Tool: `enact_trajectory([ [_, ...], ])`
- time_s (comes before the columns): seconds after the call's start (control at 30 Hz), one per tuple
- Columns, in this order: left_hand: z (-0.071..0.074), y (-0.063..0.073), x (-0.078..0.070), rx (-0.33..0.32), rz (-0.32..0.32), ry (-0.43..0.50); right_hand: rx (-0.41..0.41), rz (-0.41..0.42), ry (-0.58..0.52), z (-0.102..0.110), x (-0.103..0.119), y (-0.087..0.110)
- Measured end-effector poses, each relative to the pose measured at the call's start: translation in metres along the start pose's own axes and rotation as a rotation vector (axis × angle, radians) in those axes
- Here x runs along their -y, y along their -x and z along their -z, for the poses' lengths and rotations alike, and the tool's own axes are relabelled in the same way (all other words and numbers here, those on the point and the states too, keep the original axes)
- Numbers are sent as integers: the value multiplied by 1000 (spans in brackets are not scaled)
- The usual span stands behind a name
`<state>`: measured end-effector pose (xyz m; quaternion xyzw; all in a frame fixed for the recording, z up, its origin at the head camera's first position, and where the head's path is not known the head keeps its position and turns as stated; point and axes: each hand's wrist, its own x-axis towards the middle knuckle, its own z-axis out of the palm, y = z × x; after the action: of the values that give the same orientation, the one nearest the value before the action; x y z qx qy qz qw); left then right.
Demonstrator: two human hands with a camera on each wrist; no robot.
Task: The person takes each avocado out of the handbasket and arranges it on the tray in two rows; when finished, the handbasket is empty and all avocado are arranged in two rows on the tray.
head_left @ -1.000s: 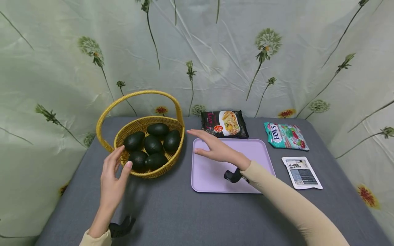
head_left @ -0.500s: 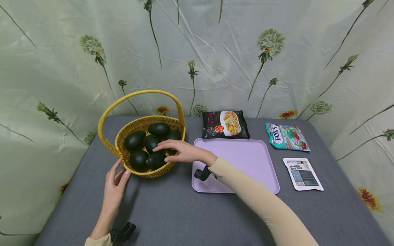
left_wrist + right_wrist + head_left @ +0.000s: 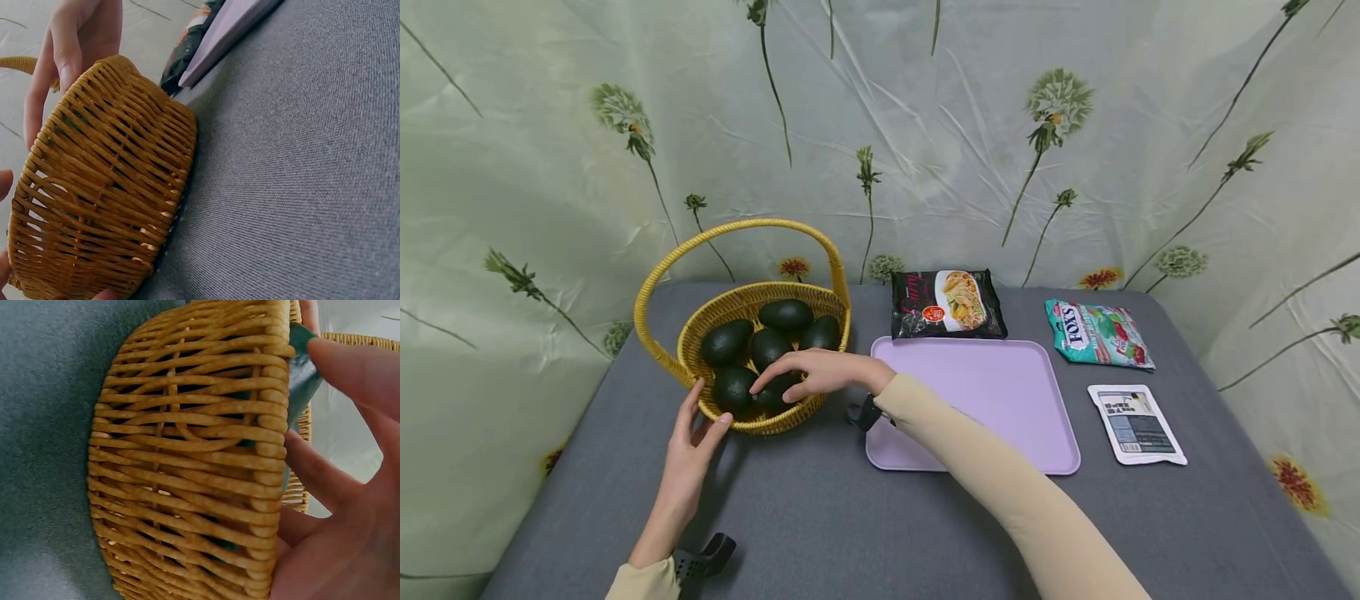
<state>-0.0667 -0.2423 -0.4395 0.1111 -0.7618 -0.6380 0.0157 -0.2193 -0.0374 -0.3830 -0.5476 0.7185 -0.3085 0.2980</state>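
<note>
A yellow wicker basket (image 3: 775, 425) with a tall arched handle, holding several dark green avocados (image 3: 727, 342), stands at the left of the table. At its near-left rim, my left hand (image 3: 683, 467) holds the basket, thumb and fingers set apart. My right hand (image 3: 827, 369) reaches over the basket's right side, its fingers pointing down among the fruit. Thumb and fingers hold the front avocado (image 3: 771, 402); the right wrist view shows this avocado (image 3: 302, 378) between the digits, just above the rim. The woven wall hides part of those fingers.
Right of the basket lies a lilac tray (image 3: 992, 400), under the right forearm. A black noodle packet (image 3: 951, 304) lies behind it. A teal candy bag (image 3: 1099, 333) and a white-edged pouch (image 3: 1137, 423) lie to its right. A floral curtain (image 3: 940, 150) hangs behind the table.
My right hand has moved left from over the tray into the basket and come down onto the front avocado. My left hand has closed in on the near-left rim. The basket stays in place.
</note>
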Motion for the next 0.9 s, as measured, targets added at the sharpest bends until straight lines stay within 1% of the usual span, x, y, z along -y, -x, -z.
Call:
enact_trajectory([
  [0.1, 0, 0, 0, 2, 14, -4, 16, -39, 27, -1, 1, -5],
  [0.27, -1, -1, 1, -1, 2, 9, 5, -65, 117, -3, 0, -9],
  [0.4, -2, -2, 2, 2, -13, 18, -31, -79, 115, -4, -1, -8],
  [0.47, -2, -2, 3, 2, -19, 18, -55, -60, 104, -4, -1, -7],
  [0.57, -3, -2, 3, 6, -22, 26, -98, 0, 71, -5, -2, -6],
  [0.67, -3, -1, 4, 7, -20, 32, -154, 70, -6, -6, -6, -6],
  [0.73, -3, -2, 4, 6, -20, 30, -191, 102, -68, -6, -8, -5],
  [0.8, -4, -2, 4, 5, -23, 23, -221, 115, -134, -6, -10, -5],
  [0.9, -4, -2, 4, 4, -30, 13, -258, 98, -221, -5, -12, -2],
])
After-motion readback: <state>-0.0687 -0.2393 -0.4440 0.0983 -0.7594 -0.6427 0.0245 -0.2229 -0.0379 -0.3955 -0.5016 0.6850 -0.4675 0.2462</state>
